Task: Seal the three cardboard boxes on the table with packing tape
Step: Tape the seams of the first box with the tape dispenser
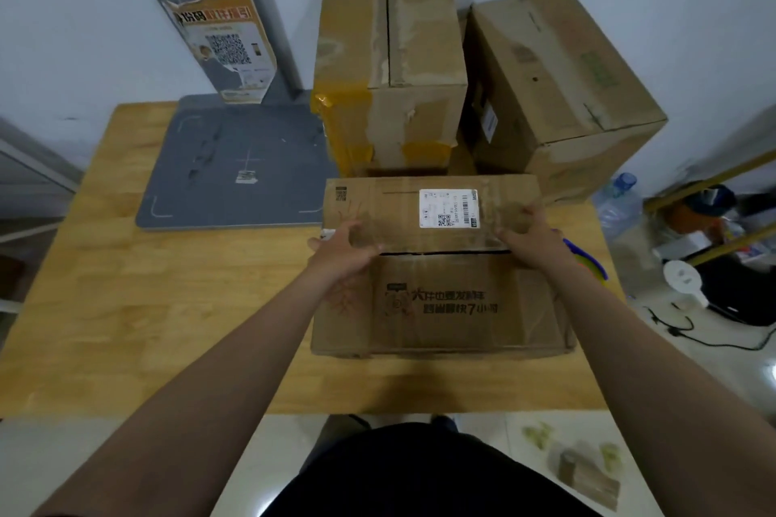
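Three brown cardboard boxes stand on the wooden table [168,306]. The near box [441,302] has black print and a white shipping label, and a dark gap shows between its two top flaps. My left hand [342,252] lies on the far flap at the gap's left end. My right hand [531,237] presses flat on the same flap at the right end, fingers spread. A small white bit shows beside my left fingers; I cannot tell what it is. Behind stand a tall box [390,55] with yellow tape patches and a tilted box [562,88]. No tape roll is plainly visible.
A grey scanner base plate [235,164] with an upright post [222,25] fills the table's back left. A blue and yellow-green object [588,264] peeks out by my right wrist. To the right of the table are a water bottle [617,201], cables and clutter on the floor.
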### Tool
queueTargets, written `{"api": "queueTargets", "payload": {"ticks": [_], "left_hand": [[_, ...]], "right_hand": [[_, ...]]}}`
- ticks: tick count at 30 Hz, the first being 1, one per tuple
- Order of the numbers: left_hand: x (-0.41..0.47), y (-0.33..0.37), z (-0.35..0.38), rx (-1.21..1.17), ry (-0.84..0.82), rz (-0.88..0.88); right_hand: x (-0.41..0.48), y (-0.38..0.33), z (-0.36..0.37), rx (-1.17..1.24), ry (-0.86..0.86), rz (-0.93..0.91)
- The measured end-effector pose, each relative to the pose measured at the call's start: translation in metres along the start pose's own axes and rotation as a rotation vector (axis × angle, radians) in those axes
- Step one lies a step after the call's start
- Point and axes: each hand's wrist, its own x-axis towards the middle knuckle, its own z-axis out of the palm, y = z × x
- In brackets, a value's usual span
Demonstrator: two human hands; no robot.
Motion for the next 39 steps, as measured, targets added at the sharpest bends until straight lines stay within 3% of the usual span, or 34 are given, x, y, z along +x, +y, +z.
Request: {"api": "queueTargets", "payload": {"ticks": [10, 18, 22, 26, 32, 39], "left_hand": [[0.023, 0.001, -0.023, -0.032, 0.058, 0.025], [0.017, 0.011, -0.016, 0.197, 0.148, -0.054], [0.004, 0.048, -0.002, 0.387, 0.238, 0.082], [0.003, 0.077, 0.022, 0.414, 0.171, 0.238], [-0.009, 0.126, 0.067, 0.483, 0.128, 0.304], [-0.008, 0.163, 0.117, 0.538, 0.129, 0.399]], "right_hand": [[-0.003, -0.022, 0.010, -0.016, -0.012, 0.010], [-0.002, -0.017, 0.014, -0.068, -0.081, -0.053], [-0.004, -0.008, 0.005, -0.111, -0.087, -0.082], [-0.001, 0.004, -0.013, -0.086, -0.042, -0.086], [0.014, 0.048, -0.040, -0.056, 0.055, 0.016], [0.046, 0.100, -0.041, -0.137, -0.042, 0.132]]}}
